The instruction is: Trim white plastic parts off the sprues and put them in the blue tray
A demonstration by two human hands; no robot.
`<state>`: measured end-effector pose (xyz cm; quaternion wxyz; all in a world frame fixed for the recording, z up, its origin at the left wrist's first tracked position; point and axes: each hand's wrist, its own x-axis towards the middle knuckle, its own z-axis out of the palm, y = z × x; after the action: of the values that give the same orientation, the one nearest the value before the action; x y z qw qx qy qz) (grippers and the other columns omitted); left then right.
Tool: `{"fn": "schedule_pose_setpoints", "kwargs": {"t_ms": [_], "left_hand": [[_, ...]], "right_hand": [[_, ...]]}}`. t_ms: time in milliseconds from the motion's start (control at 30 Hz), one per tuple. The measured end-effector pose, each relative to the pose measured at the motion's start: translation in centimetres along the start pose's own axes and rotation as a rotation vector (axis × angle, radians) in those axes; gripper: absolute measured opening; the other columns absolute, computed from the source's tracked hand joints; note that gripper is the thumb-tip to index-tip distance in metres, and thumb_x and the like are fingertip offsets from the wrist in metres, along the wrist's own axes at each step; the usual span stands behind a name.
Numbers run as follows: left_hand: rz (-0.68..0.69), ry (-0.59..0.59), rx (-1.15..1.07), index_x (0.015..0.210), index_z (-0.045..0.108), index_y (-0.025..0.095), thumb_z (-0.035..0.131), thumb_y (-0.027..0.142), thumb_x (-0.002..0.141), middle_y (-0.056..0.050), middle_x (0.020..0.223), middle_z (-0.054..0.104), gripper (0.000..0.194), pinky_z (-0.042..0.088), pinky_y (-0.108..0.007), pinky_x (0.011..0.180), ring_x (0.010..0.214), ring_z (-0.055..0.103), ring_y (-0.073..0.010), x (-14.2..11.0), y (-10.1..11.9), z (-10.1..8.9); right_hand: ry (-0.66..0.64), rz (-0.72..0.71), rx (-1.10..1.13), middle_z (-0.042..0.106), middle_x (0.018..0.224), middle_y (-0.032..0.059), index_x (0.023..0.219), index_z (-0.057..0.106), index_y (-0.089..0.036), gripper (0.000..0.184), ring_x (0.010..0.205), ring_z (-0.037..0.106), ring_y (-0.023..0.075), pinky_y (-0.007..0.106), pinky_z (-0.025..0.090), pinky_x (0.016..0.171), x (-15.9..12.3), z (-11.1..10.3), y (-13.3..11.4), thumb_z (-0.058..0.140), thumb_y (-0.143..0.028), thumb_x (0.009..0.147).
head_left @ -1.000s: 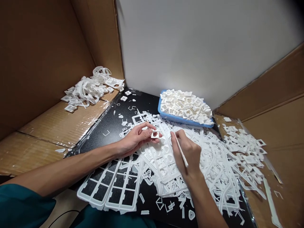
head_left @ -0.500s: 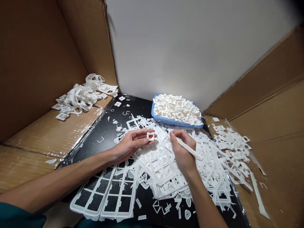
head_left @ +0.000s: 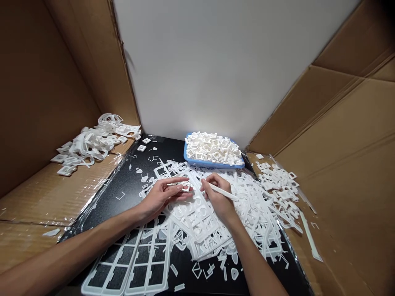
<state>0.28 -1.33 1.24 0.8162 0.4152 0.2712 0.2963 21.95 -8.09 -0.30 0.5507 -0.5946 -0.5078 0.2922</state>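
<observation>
Between the thumb and fingers of my left hand (head_left: pixel 159 198) is a small white plastic frame piece (head_left: pixel 186 187), now tilted and seen nearly edge-on. My right hand (head_left: pixel 218 198) grips a slim white pen-like tool (head_left: pixel 224 192), its tip pointing left toward the piece. A short gap separates the two hands. Below them lies a heap of white plastic sheets with cut-outs (head_left: pixel 200 224). Fingers partly hide the piece, and the tool's tip is too small to make out.
Behind the heap, a blue tray (head_left: pixel 212 164) is piled with small white pieces. More white parts lie on cardboard at left (head_left: pixel 89 144) and right (head_left: pixel 277 185). Empty grid frames (head_left: pixel 126 263) lie at the near left of the black table (head_left: pixel 129 205). Cardboard walls flank both sides.
The view has shifted, so the scene sits further left. The small frame piece has turned from face-on to nearly edge-on in my left hand. My right hand has come closer with the tool.
</observation>
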Motion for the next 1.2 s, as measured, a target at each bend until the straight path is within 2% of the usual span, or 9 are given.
{"fn": "schedule_pose_setpoints", "kwargs": {"t_ms": [133,200,300,400,533,667,767,967,1200], "left_hand": [[0.004,0.012,0.019,0.132,0.076,0.009,0.087,0.023,0.092,-0.021,0.114,0.083,0.044,0.065,-0.029,0.096,0.105,0.083,-0.0256,0.0,-0.1,0.2],[0.009,0.028,0.037,0.130,0.077,0.009,0.087,0.024,0.092,-0.019,0.109,0.084,0.042,0.064,-0.027,0.096,0.105,0.083,-0.0245,0.0,-0.1,0.3],[0.033,0.035,0.034,0.126,0.078,0.009,0.088,0.024,0.092,-0.018,0.110,0.084,0.039,0.064,-0.026,0.092,0.103,0.083,-0.0236,0.1,-0.1,0.3],[0.054,0.024,0.036,0.124,0.077,0.011,0.088,0.026,0.091,-0.017,0.113,0.084,0.039,0.064,-0.026,0.090,0.096,0.084,-0.0217,0.2,-0.2,0.1],[0.067,0.001,0.082,0.128,0.074,0.012,0.089,0.029,0.090,-0.015,0.112,0.084,0.044,0.063,-0.031,0.098,0.100,0.083,-0.0231,0.3,-0.4,-0.3],[0.117,-0.035,0.134,0.129,0.074,0.015,0.092,0.025,0.086,-0.013,0.119,0.083,0.048,0.060,-0.034,0.107,0.115,0.080,-0.0260,0.4,-0.8,-0.5],[0.107,-0.043,0.113,0.130,0.072,0.016,0.091,0.029,0.088,-0.012,0.114,0.084,0.048,0.060,-0.037,0.110,0.113,0.081,-0.0264,0.4,-1.0,-0.5],[0.100,-0.050,0.059,0.133,0.068,0.013,0.089,0.034,0.091,-0.015,0.109,0.085,0.051,0.063,-0.034,0.103,0.108,0.083,-0.0268,0.5,-1.4,-0.8],[0.088,-0.075,0.005,0.134,0.064,0.012,0.086,0.029,0.094,-0.018,0.113,0.083,0.049,0.065,-0.029,0.096,0.105,0.083,-0.0266,0.6,-1.3,-0.9]], "right_hand": [[-0.048,0.052,0.040,0.063,0.055,-0.0044,0.086,0.059,-0.024,0.038,0.044,0.050,0.0119,0.022,0.036,0.044,0.0,0.2,0.4,0.072,-0.058,0.096],[-0.066,0.057,0.056,0.060,0.052,-0.0056,0.085,0.059,-0.023,0.038,0.043,0.048,0.0116,0.022,0.034,0.044,0.0,0.1,0.5,0.072,-0.058,0.096],[-0.102,0.044,0.079,0.069,0.065,-0.0014,0.083,0.063,-0.022,0.037,0.054,0.057,0.0133,0.024,0.042,0.052,0.2,-0.4,0.3,0.073,-0.056,0.096],[-0.138,0.029,0.085,0.077,0.087,0.0043,0.083,0.070,-0.020,0.035,0.075,0.068,0.0175,0.028,0.053,0.069,0.4,-0.9,0.0,0.075,-0.053,0.095],[-0.160,0.023,0.088,0.079,0.103,0.0068,0.083,0.074,-0.021,0.031,0.091,0.072,0.0220,0.033,0.056,0.081,0.4,-1.2,-0.1,0.075,-0.050,0.095],[-0.143,0.015,0.083,0.076,0.091,0.0043,0.083,0.073,-0.023,0.030,0.086,0.070,0.0218,0.032,0.054,0.078,0.4,-1.1,0.2,0.074,-0.050,0.096],[-0.132,0.013,0.067,0.071,0.080,0.0018,0.082,0.072,-0.023,0.029,0.079,0.067,0.0201,0.030,0.051,0.072,0.5,-1.0,0.2,0.075,-0.048,0.096],[-0.133,0.014,0.046,0.070,0.076,0.0006,0.079,0.069,-0.022,0.031,0.074,0.065,0.0181,0.029,0.048,0.070,0.4,-0.9,0.0,0.072,-0.046,0.098],[-0.130,0.035,0.038,0.070,0.074,-0.0005,0.078,0.065,-0.022,0.032,0.074,0.064,0.0177,0.030,0.045,0.071,0.4,-0.8,0.2,0.071,-0.047,0.098]]}}
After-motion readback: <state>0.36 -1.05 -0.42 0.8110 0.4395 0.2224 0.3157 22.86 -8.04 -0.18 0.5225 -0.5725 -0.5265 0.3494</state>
